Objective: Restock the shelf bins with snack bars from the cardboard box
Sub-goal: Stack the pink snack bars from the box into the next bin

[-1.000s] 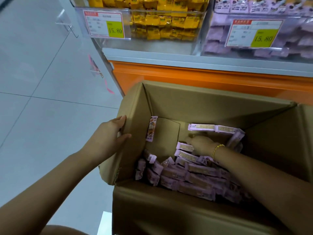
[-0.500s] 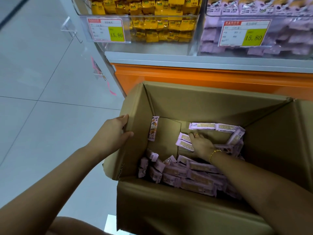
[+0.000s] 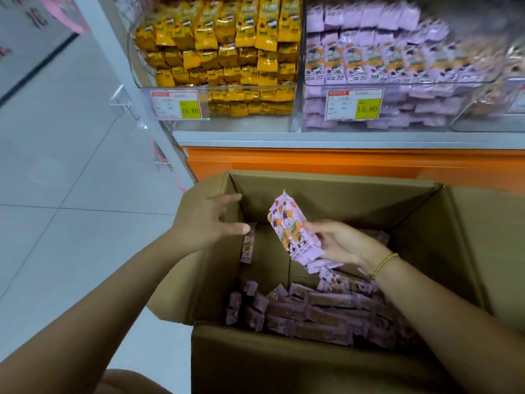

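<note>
The right hand (image 3: 343, 245) grips a small stack of purple film-wrapped snack bars (image 3: 292, 231), fingers loosely curled round its lower end and thumb across the front. It holds the stack upright over the middle of the brown cardboard box (image 3: 326, 365), above the rim. A thin gold bracelet (image 3: 385, 264) sits on that wrist. The left hand (image 3: 204, 223) is spread with straight fingers and holds nothing. It is at the box's left wall, and whether it touches the cardboard cannot be told.

The bars look light and fairly stiff, but their glossy wrappers probably slide on one another, so a stack pinched at one end may fan out or shed a bar. A grip across the middle, squeezing the flat faces together, would likely be safer. The crimped wrapper ends give poor purchase.

In the box, a heap of loose purple bars (image 3: 312, 311) covers the near half of the floor, leaving bare cardboard at the far half. One single purple bar (image 3: 247, 245) stands on end against the left wall.

Beyond the box's far wall, above an orange shelf base (image 3: 341, 163), sits a clear plastic bin of purple packets (image 3: 403, 109), already well filled. Left of it, beyond the box's far left corner, is a clear plastic bin of yellow packets (image 3: 227, 66).
</note>
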A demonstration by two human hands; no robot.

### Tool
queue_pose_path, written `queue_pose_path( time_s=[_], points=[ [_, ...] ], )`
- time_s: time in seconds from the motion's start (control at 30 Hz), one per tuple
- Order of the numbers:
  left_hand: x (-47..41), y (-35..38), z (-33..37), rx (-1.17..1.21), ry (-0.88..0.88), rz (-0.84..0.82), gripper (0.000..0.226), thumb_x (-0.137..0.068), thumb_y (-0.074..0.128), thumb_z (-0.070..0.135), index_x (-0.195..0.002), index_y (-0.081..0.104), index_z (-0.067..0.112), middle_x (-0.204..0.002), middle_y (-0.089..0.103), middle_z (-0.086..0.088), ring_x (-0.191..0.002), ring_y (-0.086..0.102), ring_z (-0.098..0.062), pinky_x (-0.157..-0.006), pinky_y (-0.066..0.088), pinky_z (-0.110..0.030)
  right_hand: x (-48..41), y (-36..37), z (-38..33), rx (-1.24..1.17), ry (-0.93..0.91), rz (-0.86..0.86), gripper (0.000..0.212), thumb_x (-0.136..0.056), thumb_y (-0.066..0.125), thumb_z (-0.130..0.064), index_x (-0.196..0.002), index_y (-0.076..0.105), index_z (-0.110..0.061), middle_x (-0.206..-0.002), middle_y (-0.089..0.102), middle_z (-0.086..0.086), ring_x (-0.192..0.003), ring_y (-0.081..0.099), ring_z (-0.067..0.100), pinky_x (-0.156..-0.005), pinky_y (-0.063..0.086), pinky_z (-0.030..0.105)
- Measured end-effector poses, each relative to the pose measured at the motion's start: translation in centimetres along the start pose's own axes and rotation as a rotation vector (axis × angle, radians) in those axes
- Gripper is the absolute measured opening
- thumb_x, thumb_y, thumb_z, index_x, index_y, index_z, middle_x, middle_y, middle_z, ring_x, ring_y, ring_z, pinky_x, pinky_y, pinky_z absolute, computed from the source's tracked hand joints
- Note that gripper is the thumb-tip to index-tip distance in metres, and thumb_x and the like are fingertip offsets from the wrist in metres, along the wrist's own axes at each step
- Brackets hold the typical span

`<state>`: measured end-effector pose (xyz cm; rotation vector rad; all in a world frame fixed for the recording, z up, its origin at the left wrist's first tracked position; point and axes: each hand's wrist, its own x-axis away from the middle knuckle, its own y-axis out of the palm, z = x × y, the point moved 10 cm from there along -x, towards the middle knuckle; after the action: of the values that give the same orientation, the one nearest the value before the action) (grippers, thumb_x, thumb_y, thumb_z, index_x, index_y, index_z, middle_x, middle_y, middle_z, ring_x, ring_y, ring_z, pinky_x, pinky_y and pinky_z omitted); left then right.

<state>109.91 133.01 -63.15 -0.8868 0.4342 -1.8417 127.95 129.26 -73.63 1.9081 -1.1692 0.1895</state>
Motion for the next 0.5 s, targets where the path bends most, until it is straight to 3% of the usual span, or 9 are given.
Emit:
queue_pose_path(
  time_s=[0.1, 0.2, 0.3, 0.4, 0.5],
  points=[
    [0.5, 1.8, 2.9, 0.443, -0.010, -0.188, 0.063, -0.079, 0.072, 0.015, -0.136, 0.048, 0.025, -0.134, 0.055, 0.000, -0.112, 0.059, -0.008, -0.094, 0.050, -0.028, 3.1, 3.2, -1.3, -0.177, 0.030, -0.194, 0.065, -0.053, 0.093, -0.014, -0.111, 0.069, 0.002, -0.112, 0.067, 0.022, -0.098, 0.068, 0.033, -0.075, 0.057, 0.042],
    [1.0, 3.2, 6.7, 0.651, 0.028, -0.365, 0.047, -0.076, 0.064, 0.016, -0.123, 0.059, 0.018, -0.110, 0.070, 0.000, -0.098, 0.067, -0.010, -0.083, 0.056, -0.028, 5.6, 6.2, -2.4, -0.104, 0.033, -0.374, 0.054, -0.081, 0.075, -0.017, -0.127, 0.057, 0.003, -0.124, 0.061, 0.024, -0.112, 0.061, 0.033, -0.090, 0.051, 0.042],
    [1.7, 3.7, 10.1, 0.656, 0.109, -0.451, 0.030, -0.077, 0.061, 0.018, -0.107, 0.067, 0.015, -0.100, 0.073, -0.005, -0.092, 0.068, -0.014, -0.080, 0.056, -0.027, 7.1, 7.7, -4.2, -0.083, -0.054, -0.481, 0.050, -0.097, 0.052, -0.019, -0.140, 0.041, 0.002, -0.137, 0.050, 0.023, -0.126, 0.050, 0.035, -0.105, 0.039, 0.043],
    [1.6, 2.7, 12.0, 0.629, 0.155, -0.371, 0.031, -0.073, 0.064, 0.020, -0.103, 0.068, 0.011, -0.097, 0.073, -0.008, -0.088, 0.069, -0.016, -0.080, 0.057, -0.029, 8.5, 7.4, -5.9, -0.047, -0.099, -0.408, 0.054, -0.096, 0.052, -0.022, -0.144, 0.036, -0.003, -0.139, 0.048, 0.021, -0.125, 0.050, 0.035, -0.107, 0.038, 0.045],
    [1.2, 0.7, 13.6, 0.595, 0.200, -0.227, 0.034, -0.067, 0.070, 0.022, -0.098, 0.070, 0.007, -0.090, 0.074, -0.009, -0.080, 0.070, -0.017, -0.076, 0.059, -0.030, 10.2, 6.4, -8.6, 0.065, -0.155, -0.193, 0.052, -0.095, 0.048, -0.022, -0.142, 0.039, -0.002, -0.132, 0.056, 0.019, -0.115, 0.060, 0.030, -0.092, 0.051, 0.040]
  ],
)
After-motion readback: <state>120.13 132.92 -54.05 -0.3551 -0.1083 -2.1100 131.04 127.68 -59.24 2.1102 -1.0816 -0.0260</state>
